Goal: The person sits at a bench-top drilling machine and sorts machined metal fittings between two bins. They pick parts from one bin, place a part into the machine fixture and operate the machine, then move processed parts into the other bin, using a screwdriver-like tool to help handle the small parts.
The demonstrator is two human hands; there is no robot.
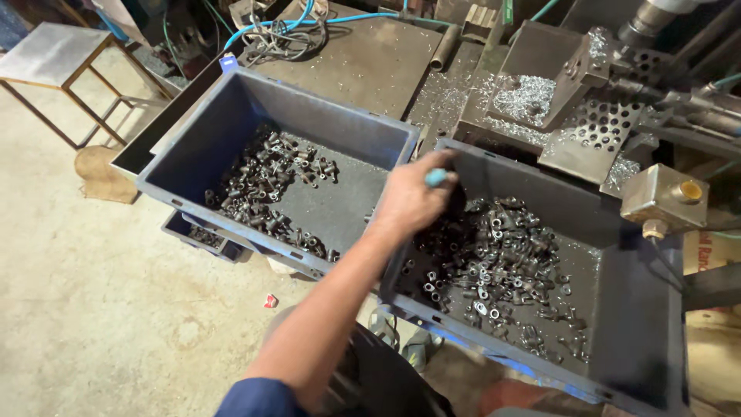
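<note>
A person's left hand (413,199) reaches over the near wall of a dark blue plastic crate (641,340) on the right; the fingers are curled loosely together, one fingertip capped in turquoise; whether they grip anything cannot be told; the right hand is out of view. Just beneath lie small grey metal fittings (490,259), heaped loosely; they look hard, heavy for their size and possibly oily, best pinched across the body. A second blue crate (231,116) with similar fittings sits at left.
</note>
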